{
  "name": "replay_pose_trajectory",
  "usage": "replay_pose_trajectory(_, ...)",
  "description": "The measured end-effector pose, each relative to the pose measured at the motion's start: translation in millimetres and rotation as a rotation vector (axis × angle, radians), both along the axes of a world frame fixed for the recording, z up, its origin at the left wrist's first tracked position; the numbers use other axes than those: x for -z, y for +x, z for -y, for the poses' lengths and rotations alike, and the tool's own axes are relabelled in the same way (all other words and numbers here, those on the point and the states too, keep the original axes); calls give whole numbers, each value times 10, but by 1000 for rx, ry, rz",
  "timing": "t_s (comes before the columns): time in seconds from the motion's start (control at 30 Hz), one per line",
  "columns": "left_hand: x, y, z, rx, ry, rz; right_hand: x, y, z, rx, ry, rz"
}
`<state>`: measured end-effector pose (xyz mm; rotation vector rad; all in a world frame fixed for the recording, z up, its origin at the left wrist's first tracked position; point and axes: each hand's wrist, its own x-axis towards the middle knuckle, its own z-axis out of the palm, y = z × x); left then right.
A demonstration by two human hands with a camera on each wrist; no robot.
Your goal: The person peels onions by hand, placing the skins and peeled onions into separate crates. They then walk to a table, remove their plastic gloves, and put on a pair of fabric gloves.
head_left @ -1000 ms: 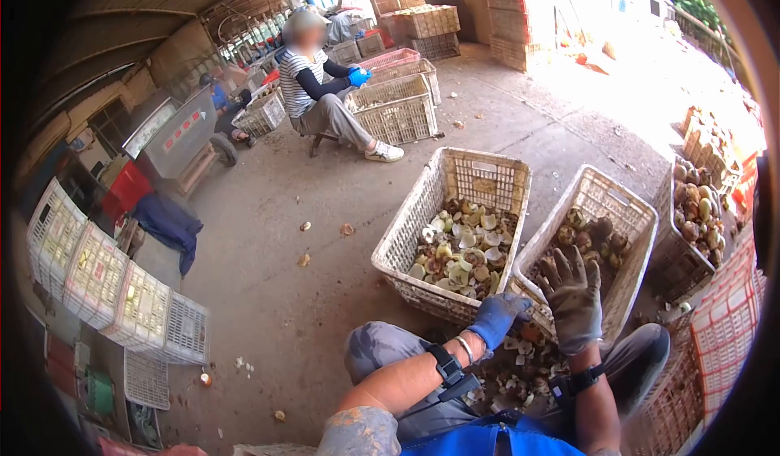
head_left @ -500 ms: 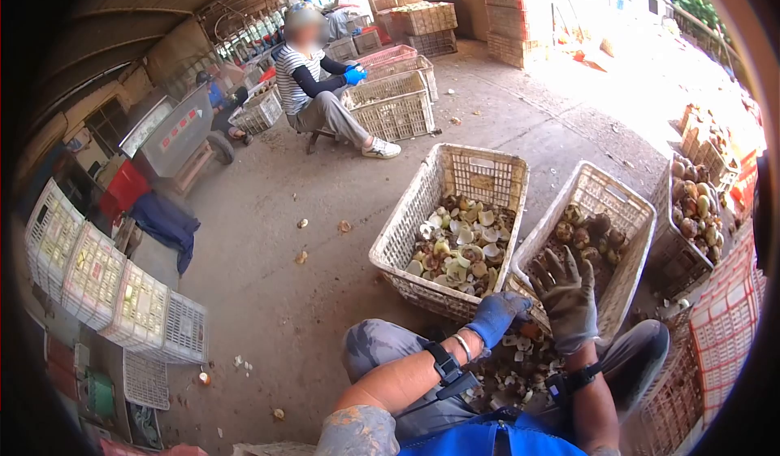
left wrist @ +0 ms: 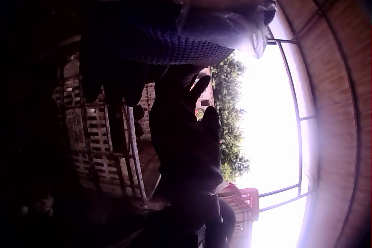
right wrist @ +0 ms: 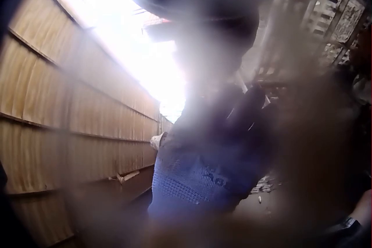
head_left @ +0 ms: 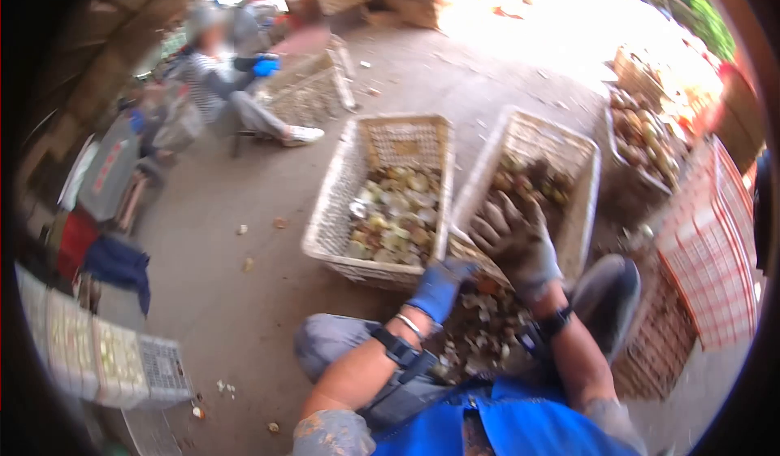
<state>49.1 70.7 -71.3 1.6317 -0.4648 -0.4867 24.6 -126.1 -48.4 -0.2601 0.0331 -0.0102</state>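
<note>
My left hand (head_left: 443, 289), in a blue glove, hangs over the near end of two plastic crates, its fingers pointing right and loosely bent. No object shows in it. Beside it my right hand (head_left: 520, 249), in a soiled grey glove, is held palm up with spread fingers and nothing on the palm. It overlaps the near end of the right crate (head_left: 589, 192), which has brownish-green bulbs (head_left: 528, 181) inside. The left crate (head_left: 317, 232) contains pale peels (head_left: 394, 212). In the right wrist view the blue-gloved left hand (right wrist: 197, 178) looks blurred; the left wrist view is dark.
Peel scraps (head_left: 479, 326) litter the floor between my knees. On the right stand a heaped crate of bulbs (head_left: 642, 135) and a red-and-white crate (head_left: 707, 245). Filled crates (head_left: 81, 350) line the left side. Another person (head_left: 215, 74) sits by a crate further off.
The head view has swung right and tipped, so the crates and both hands sit further left in it. My right hand's fingers now lean more to the left. Both hands stay close together.
</note>
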Motion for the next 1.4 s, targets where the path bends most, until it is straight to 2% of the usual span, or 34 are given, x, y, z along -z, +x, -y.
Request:
replay_pose_trajectory(0.07, -254, -34, 12, 3, 94, -328, -282, -13, 2, 29, -163, 57)
replay_pose_trajectory(0.1, -194, -149, -9, -8, 84, -381, -337, -33, -26, -9, -64, 67)
replay_pose_trajectory(0.13, -193, -67, 49, -43, 39, -362, -435, 99, 34, -66, 5, 154)
replay_pose_trajectory(0.2, -133, -61, 97, -82, 81, -422, -421, 239, 78, -39, 66, 188)
replay_pose_trajectory(0.27, -98, -53, 104, 7, 61, -440, -361, 351, 58, -15, 140, 207)
replay_pose_trajectory(0.37, -124, -73, 119, 18, 93, -413, -260, 368, 95, -42, 236, 265)
replay_pose_trajectory(0.4, -156, -68, 130, 24, 133, -415, -260, 281, 108, -36, 211, 196)
replay_pose_trajectory(0.43, 4, -46, 90, 145, 124, -56, -295, 232, 113, -44, 183, 147)
replay_pose_trajectory(0.47, 165, -38, 110, 173, 183, 48, -360, 309, 93, -83, 151, 128)
replay_pose_trajectory(0.5, 233, -17, 120, 222, 146, 131, -234, 379, 126, -198, 289, 201)
replay_pose_trajectory(0.53, 339, -6, 138, 219, 246, 426, -57, 413, 143, -324, 427, 255)
replay_pose_trajectory(0.57, 117, -19, 152, 233, 330, 216, -74, 423, 36, -192, 92, 225)
replay_pose_trajectory(0.6, 76, -80, 202, 120, 223, 47, -86, 411, -4, -27, -242, 201)
replay_pose_trajectory(0.63, 164, -34, 217, 134, 286, 30, 72, 482, 68, -88, -244, 203)
replay_pose_trajectory(0.7, -1, -5, 229, 155, 340, -53, 182, 551, 128, -201, -228, 141)
replay_pose_trajectory(0.73, 8, -18, 241, 169, 336, -76, 697, 834, 306, -284, 521, -95)
replay_pose_trajectory(0.8, 57, -11, 269, 158, 341, -50, 988, 899, 465, -425, 37, 398)
replay_pose_trajectory(0.83, 45, -22, 262, 156, 357, -28, 969, 920, 431, -429, 37, 393)
replay_pose_trajectory(0.9, 18, -19, 225, 202, 385, 18, 930, 1027, 334, -496, 217, 573)
replay_pose_trajectory(0.93, -17, -4, 211, 250, 411, 74, 661, 973, 223, -498, 218, 572)
replay_pose_trajectory(1.0, 23, -21, 206, 204, 371, 72, -52, 699, 9, -126, -242, 128)
replay_pose_trajectory(1.03, 5, -42, 196, 162, 335, 75, -59, 713, -4, -74, -272, 105)
replay_pose_trajectory(1.17, -5, -40, 190, 171, 346, -73, -99, 640, 5, -98, -258, 138)
replay_pose_trajectory(1.3, -37, -60, 195, 132, 332, -94, -54, 641, 15, -137, -194, 202)
replay_pose_trajectory(1.4, 50, -60, 196, 128, 301, -13, -12, 643, 8, -108, -175, 149)
